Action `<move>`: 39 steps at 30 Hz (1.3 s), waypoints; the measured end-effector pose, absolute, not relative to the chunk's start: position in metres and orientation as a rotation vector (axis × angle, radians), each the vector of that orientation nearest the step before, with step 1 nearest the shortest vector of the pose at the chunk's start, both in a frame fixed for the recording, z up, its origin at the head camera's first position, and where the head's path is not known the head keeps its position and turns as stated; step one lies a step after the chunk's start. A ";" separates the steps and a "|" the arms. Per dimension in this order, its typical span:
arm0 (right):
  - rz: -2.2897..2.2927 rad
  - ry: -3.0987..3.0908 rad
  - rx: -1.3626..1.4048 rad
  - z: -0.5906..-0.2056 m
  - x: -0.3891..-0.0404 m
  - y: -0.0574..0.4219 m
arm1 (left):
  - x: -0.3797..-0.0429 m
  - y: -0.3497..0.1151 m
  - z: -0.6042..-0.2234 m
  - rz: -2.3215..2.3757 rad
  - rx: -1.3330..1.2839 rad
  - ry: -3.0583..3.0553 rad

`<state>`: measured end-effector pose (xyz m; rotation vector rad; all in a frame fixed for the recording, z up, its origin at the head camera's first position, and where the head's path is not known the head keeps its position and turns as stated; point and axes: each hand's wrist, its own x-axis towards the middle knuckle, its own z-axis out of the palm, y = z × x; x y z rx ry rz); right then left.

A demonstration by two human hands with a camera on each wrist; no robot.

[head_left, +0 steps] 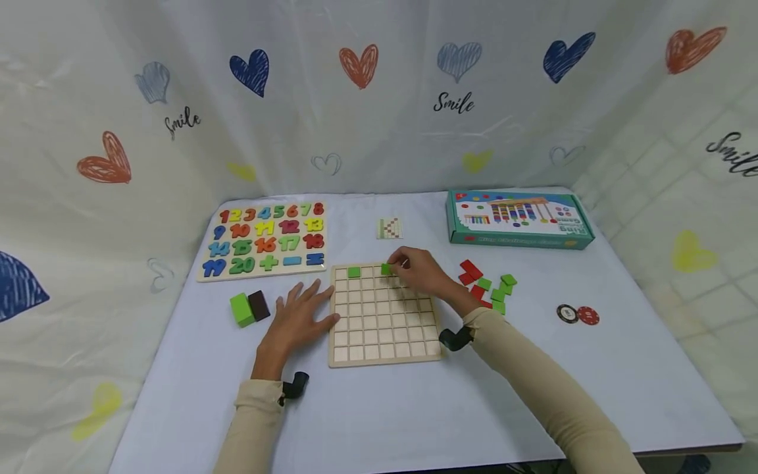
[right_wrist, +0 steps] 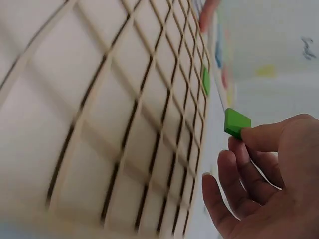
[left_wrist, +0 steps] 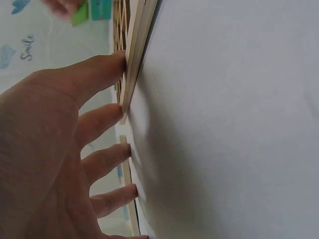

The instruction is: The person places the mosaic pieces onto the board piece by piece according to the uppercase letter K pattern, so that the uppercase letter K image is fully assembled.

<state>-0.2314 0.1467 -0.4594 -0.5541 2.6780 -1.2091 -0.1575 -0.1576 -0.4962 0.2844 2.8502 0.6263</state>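
My right hand (head_left: 417, 270) pinches a green square tile (right_wrist: 236, 122) between thumb and fingertips, above the far row of a wooden grid board (head_left: 385, 318). In the right wrist view the tile is held clear of the board's edge. Another green tile (head_left: 354, 272) lies in a cell of that far row, left of my hand. My left hand (head_left: 297, 320) has its fingers spread on the table at the board's left side. Its thumb (left_wrist: 102, 69) and index fingertip touch the board's wooden edge in the left wrist view.
Right of the board lie loose red tiles (head_left: 471, 269) and green tiles (head_left: 498, 295). Beyond them are two poker chips (head_left: 567, 314). A teal box (head_left: 521, 219), a small pattern card (head_left: 389, 228) and a number puzzle (head_left: 264, 241) stand at the back. Green (head_left: 241, 310) and dark blocks (head_left: 258, 305) sit left.
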 end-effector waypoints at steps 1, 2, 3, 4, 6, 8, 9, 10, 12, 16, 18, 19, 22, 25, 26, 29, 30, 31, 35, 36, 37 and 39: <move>-1.199 2.663 -0.566 -0.461 -0.232 0.136 | -0.157 -0.158 -0.497 0.625 0.289 2.852; -1.191 2.645 -0.582 -0.462 -0.232 0.126 | -0.157 -0.157 -0.498 0.625 0.291 2.854; -1.190 2.627 -0.602 -0.464 -0.232 0.117 | -0.157 -0.157 -0.499 0.626 0.294 2.855; -1.175 2.622 -0.621 -0.465 -0.232 0.108 | -0.156 -0.157 -0.499 0.626 0.292 2.854; -1.152 2.615 -0.647 -0.470 -0.233 0.094 | -0.155 -0.156 -0.500 0.623 0.292 2.857; -1.100 2.634 -0.650 -0.476 -0.233 0.085 | -0.154 -0.156 -0.500 0.621 0.292 2.862; -1.072 2.648 -0.642 -0.479 -0.233 0.081 | -0.154 -0.156 -0.500 0.621 0.292 2.862; -1.042 2.664 -0.635 -0.482 -0.234 0.079 | -0.154 -0.155 -0.499 0.616 0.294 2.860; -1.010 2.678 -0.624 -0.486 -0.235 0.076 | -0.154 -0.156 -0.499 0.608 0.297 2.858; -1.010 2.681 -0.612 -0.486 -0.238 0.075 | -0.157 -0.156 -0.496 0.586 0.302 2.870; -1.005 2.679 -0.610 -0.484 -0.241 0.076 | -0.159 -0.156 -0.495 0.587 0.307 2.877; -1.004 2.678 -0.608 -0.484 -0.241 0.076 | -0.160 -0.156 -0.494 0.591 0.307 2.876; -0.992 2.685 -0.615 -0.483 -0.243 0.076 | -0.160 -0.155 -0.493 0.599 0.303 2.855; -0.977 2.705 -0.631 -0.486 -0.242 0.076 | -0.159 -0.155 -0.493 0.604 0.301 2.822; -0.975 2.711 -0.631 -0.487 -0.242 0.076 | -0.159 -0.154 -0.493 0.605 0.301 2.812; -0.980 2.726 -0.631 -0.490 -0.240 0.076 | -0.158 -0.154 -0.493 0.612 0.302 2.798; -0.990 2.726 -0.630 -0.491 -0.239 0.076 | -0.158 -0.154 -0.492 0.610 0.298 2.797; -1.006 2.726 -0.630 -0.492 -0.239 0.076 | -0.157 -0.154 -0.492 0.611 0.294 2.799; -1.040 2.734 -0.639 -0.495 -0.238 0.076 | -0.156 -0.155 -0.493 0.611 0.295 2.804; -1.046 2.736 -0.644 -0.495 -0.238 0.076 | -0.156 -0.155 -0.493 0.611 0.296 2.803; -1.048 2.738 -0.650 -0.496 -0.237 0.077 | -0.155 -0.156 -0.494 0.613 0.299 2.805; -1.048 2.741 -0.656 -0.496 -0.236 0.077 | -0.155 -0.157 -0.495 0.613 0.297 2.799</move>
